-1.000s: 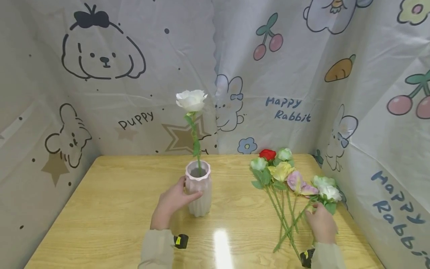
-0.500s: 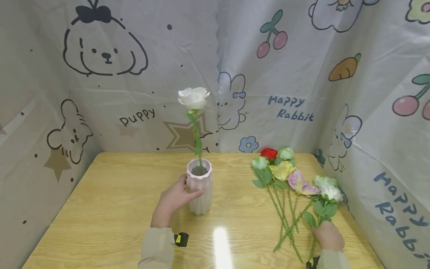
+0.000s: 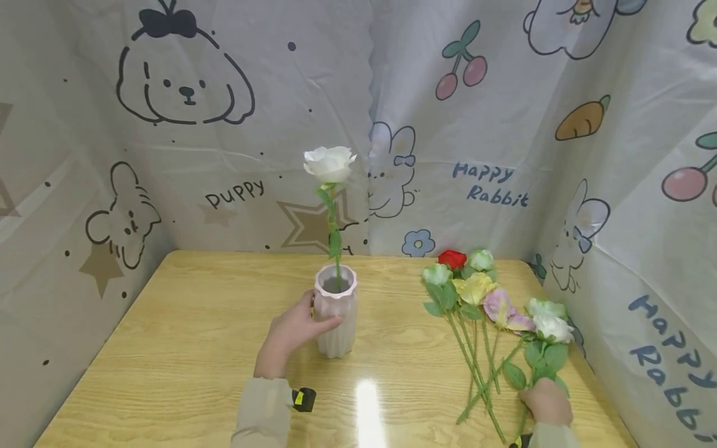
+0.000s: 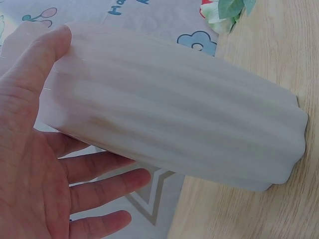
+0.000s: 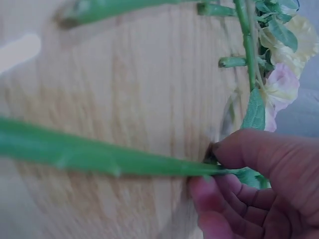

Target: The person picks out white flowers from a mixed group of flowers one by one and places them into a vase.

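Note:
My left hand (image 3: 294, 333) grips the pale pink fluted vase (image 3: 338, 333) near its scalloped rim, thumb on the near side. In the left wrist view, the fingers spread along the far side of the vase (image 4: 169, 104). One white rose (image 3: 329, 164) stands upright in it. At the right, my right hand (image 3: 546, 401) pinches a green leafy stem (image 5: 75, 154) between thumb and fingertips, seen close in the right wrist view. That stem leads up to the white flower (image 3: 553, 327) lying at the table's right edge.
Beside the right hand lie loose flowers with crossing stems: a red rose (image 3: 452, 259), pale green ones (image 3: 437, 274), a yellow flower (image 3: 475, 288) and a pink-purple one (image 3: 501, 306). A printed curtain (image 3: 269, 87) encloses the wooden table (image 3: 224, 323).
The right hand has moved down from just below the white flowers to lower on the stem, and now pinches it. The left hand stays on the vase. The head view has shifted slightly.

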### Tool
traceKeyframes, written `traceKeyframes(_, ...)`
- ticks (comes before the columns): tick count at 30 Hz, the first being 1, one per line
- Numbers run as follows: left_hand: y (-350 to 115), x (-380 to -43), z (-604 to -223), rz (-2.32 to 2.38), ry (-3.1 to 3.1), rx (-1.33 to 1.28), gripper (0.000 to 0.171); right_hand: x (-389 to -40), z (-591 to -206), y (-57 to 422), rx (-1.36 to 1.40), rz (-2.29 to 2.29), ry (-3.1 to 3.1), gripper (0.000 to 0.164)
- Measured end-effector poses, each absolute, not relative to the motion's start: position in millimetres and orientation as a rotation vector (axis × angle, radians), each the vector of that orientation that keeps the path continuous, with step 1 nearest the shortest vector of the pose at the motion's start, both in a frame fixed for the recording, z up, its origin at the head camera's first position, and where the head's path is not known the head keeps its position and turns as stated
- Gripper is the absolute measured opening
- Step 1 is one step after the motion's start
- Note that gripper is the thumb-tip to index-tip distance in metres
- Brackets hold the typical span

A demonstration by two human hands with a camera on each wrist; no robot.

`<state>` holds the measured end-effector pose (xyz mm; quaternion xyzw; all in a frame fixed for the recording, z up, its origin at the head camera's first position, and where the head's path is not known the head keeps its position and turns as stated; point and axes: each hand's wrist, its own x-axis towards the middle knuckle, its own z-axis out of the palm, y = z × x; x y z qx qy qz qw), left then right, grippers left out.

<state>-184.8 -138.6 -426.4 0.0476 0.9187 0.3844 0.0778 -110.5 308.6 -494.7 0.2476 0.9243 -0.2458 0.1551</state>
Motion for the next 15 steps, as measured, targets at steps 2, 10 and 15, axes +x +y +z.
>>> traceKeyframes(2, -138.0, -184.6, -426.4, 1.152, 2.748, 0.146, 0.096, -110.2, -496.2, 309.4, 0.718, -0.723, 2.636, 0.025)
traceKeyframes(10, -137.1, -185.1, -425.6, 1.158, 2.742, 0.167, 0.095, -105.6, -493.8, 315.7, 0.680, -0.745, 2.655, 0.025)
traceKeyframes(15, -138.3, -185.4, -426.3, 1.165, 2.742, 0.166, 0.095, -107.8, -475.6, 317.3, 0.675, -0.758, 2.698, 0.027)
